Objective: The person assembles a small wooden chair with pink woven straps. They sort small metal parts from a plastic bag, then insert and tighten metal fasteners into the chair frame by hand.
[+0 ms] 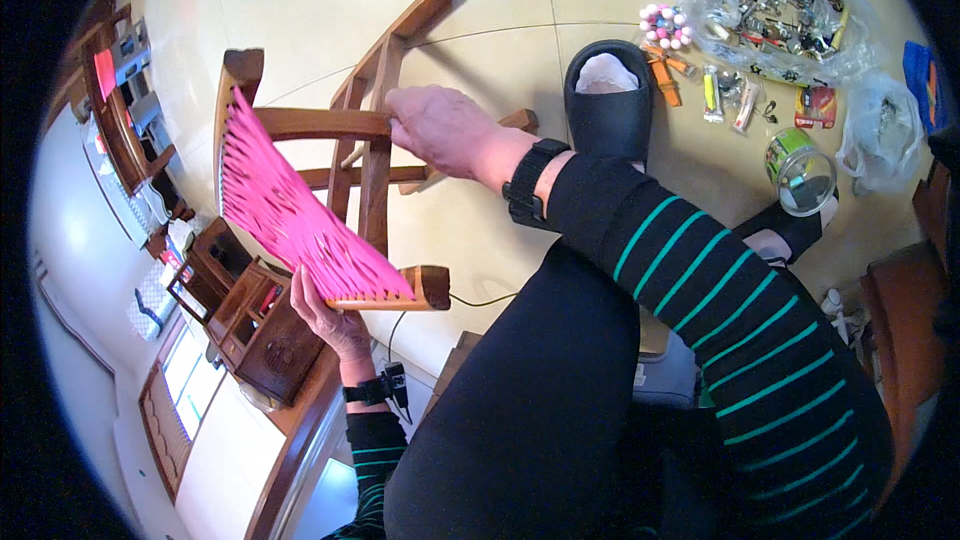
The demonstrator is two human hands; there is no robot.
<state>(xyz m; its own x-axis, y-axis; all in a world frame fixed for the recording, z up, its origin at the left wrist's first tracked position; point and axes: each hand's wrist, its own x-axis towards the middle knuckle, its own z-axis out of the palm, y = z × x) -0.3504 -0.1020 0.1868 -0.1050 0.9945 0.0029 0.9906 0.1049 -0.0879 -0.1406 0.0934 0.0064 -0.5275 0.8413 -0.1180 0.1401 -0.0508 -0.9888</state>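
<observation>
A wooden folding stool (375, 180) with a pink woven cord seat (300, 215) is held up tilted over the floor, its seat turned to the left. My right hand (435, 130) is closed round a wooden leg at the joint by the crossbars; its fingertips are partly hidden. Lower down, my left hand (325, 320) grips the near seat rail, fingers against the pink cords and the thumb out of sight. Both wrists wear black straps.
To the right, a clear plastic bag (775, 0) holds jumbled small parts. Near it lie a beaded ball (667, 27), an orange strap (665, 78) and a clear jar (800, 175). My slippered foot (607, 100) rests on the tiles. Wooden furniture (270, 340) stands at left.
</observation>
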